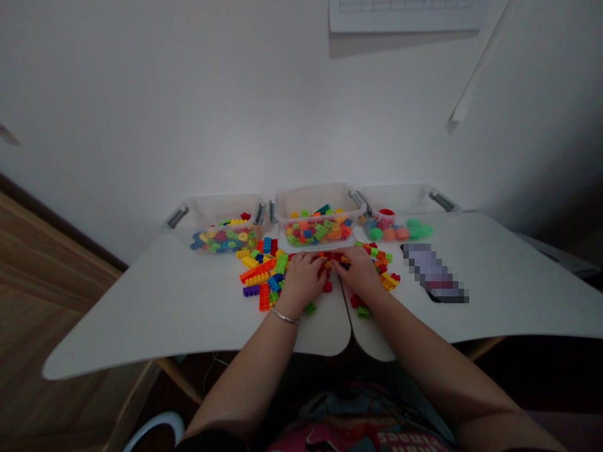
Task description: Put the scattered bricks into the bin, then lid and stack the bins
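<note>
A loose pile of colourful plastic building bricks [257, 273] lies on the white table, with both my hands down in its middle. My left hand [305, 281] has its fingers curled and closed at a small yellow-orange brick [328, 265]. Just to the right, my right hand [359, 270] bends its fingers inward close to the left fingertips. What its fingers close on is mostly hidden; dark and red pieces show beneath them. Red bricks lie between and behind the hands. More bricks [390, 280] spread out right of my right hand.
Behind the pile stand three clear plastic boxes: a left box [221, 207] and a middle box [320, 194] with bricks, and a right box [400, 201] with round green and orange pieces. A phone [433, 270] lies at right. Two tabletops meet at a seam [349, 314].
</note>
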A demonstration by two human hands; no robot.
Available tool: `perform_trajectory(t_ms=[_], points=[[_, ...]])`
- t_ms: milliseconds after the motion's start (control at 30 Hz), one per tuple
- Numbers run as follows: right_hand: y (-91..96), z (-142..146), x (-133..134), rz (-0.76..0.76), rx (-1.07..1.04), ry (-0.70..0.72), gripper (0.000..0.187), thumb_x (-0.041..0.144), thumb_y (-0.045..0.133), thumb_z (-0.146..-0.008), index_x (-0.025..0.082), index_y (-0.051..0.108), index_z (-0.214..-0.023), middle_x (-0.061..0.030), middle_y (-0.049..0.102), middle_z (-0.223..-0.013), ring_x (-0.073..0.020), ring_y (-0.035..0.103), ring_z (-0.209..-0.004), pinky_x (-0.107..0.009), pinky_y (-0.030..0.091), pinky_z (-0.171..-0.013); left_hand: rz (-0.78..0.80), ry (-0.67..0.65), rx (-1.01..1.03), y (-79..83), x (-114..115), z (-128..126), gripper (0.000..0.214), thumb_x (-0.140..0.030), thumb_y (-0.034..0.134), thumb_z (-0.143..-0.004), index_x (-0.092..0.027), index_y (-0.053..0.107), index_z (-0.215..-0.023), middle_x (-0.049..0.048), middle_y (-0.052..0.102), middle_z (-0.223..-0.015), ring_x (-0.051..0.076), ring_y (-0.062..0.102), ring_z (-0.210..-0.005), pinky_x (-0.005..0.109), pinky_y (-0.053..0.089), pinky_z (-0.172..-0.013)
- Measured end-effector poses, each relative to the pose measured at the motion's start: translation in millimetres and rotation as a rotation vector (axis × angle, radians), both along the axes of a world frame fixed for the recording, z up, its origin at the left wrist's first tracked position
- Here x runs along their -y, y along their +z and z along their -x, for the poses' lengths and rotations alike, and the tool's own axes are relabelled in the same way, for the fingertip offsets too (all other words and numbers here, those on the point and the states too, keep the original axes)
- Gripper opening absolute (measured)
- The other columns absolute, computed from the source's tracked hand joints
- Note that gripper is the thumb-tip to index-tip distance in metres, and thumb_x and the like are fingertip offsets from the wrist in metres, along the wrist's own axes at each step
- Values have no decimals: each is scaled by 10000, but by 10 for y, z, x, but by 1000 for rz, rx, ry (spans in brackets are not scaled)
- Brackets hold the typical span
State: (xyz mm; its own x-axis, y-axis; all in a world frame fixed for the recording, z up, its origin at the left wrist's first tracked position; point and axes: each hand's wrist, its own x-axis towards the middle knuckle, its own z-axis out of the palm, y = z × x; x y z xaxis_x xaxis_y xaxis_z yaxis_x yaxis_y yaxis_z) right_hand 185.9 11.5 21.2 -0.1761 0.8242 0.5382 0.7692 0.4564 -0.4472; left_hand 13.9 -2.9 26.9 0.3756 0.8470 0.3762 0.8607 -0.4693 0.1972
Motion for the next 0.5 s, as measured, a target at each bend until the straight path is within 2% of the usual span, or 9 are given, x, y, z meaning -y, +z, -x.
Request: perform_trajectory(t_ms=[133,200,267,367,500], points=[[87,-54,-77,37,-433,31,220,345,616,-802,205,660,-965,-73,713,-915,-215,657,-813,-401,540,-789,0,-9,-1,-6,-2,15,362,-289,531,-889,-232,615,-1236,68,624,-1211,254,511,-1123,422,401,-1016],[186,-73,-139,44,-636,68,248,387,647,-774,202,647,-940,-59,707,-863,-193,659,-745,-370,559,-722,2,-5,4,-11,-7,18,358,-283,533,-887,-231,620,-1230,67,630,-1196,256,511,-1125,425,398,-1019],[325,-87,-226,10,-787,106,283,404,682,-745,200,636,-935,-59,704,-874,-184,667,-764,-357,567,-726,6,1,5,-14,-12,18,348,-282,538,-882,-227,630,-1213,67,634,-1187,257,513,-1125,429,398,-1019],[586,-100,-400,-32,-917,146,355,402,724,-714,210,635,-999,-60,703,-963,-178,675,-872,-362,564,-822,8,0,1,-17,-15,17,341,-289,538,-882,-222,638,-1201,67,635,-1187,256,520,-1118,427,404,-1012],[915,-61,-706,18,-997,188,404,409,727,-719,234,644,-1073,-40,709,-1022,-162,680,-918,-358,561,-862,1,1,5,-26,-19,21,342,-283,535,-882,-219,642,-1201,66,640,-1183,255,529,-1101,425,412,-1006]])
